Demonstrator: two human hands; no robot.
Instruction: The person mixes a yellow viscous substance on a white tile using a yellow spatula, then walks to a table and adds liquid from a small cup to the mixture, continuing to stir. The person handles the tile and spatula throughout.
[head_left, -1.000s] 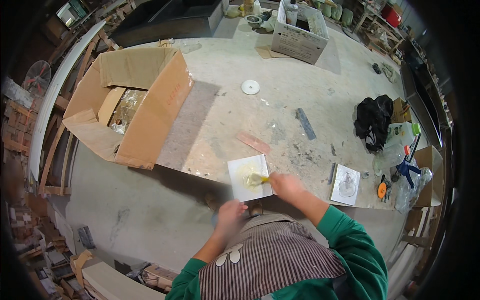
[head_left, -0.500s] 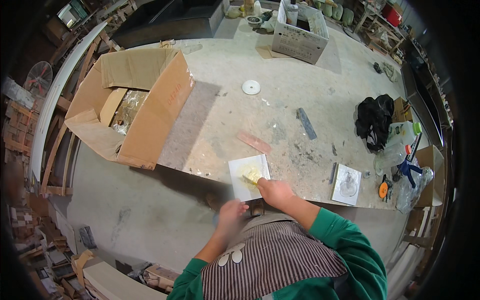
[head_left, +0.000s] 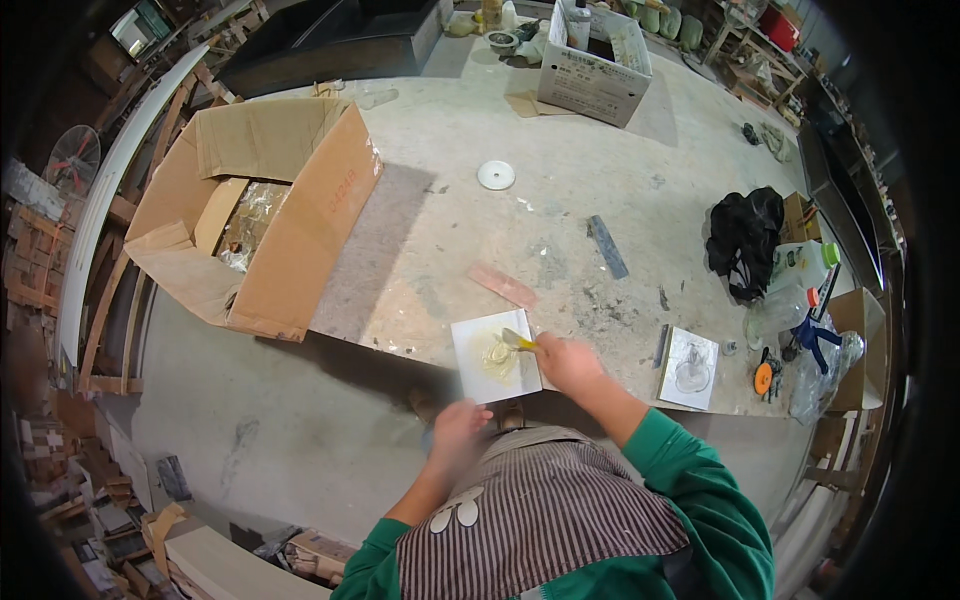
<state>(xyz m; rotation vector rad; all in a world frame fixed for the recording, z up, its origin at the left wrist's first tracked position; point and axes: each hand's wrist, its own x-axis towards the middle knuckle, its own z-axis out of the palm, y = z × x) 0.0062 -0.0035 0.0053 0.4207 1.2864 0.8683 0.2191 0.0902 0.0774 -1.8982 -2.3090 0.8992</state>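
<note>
A white square tile (head_left: pixel 465 345) lies at the near edge of the table, a pale yellow smear of paste (head_left: pixel 497 355) spread on its middle. My right hand (head_left: pixel 568 365) is closed round the yellow handle of a putty knife (head_left: pixel 520 341), whose blade is over the upper right part of the tile. My left hand (head_left: pixel 460 422) sits just below the tile's near edge with its fingers curled; part of it is blurred, and whatever it may hold is hidden.
A large open cardboard box (head_left: pixel 315 220) stands at the left. Beyond the tile lie a reddish strip (head_left: pixel 503 286), a dark strip (head_left: pixel 608 247) and a white disc (head_left: pixel 496 175). At right are a smeared board (head_left: pixel 688 370), a black cloth (head_left: pixel 745 240) and bottles (head_left: pixel 800 265). A white box (head_left: pixel 595 85) stands farther back.
My right hand and the putty knife have moved right and slightly up from the middle of the paste, and the blade now shows clearly. My left hand has stayed in about the same place.
</note>
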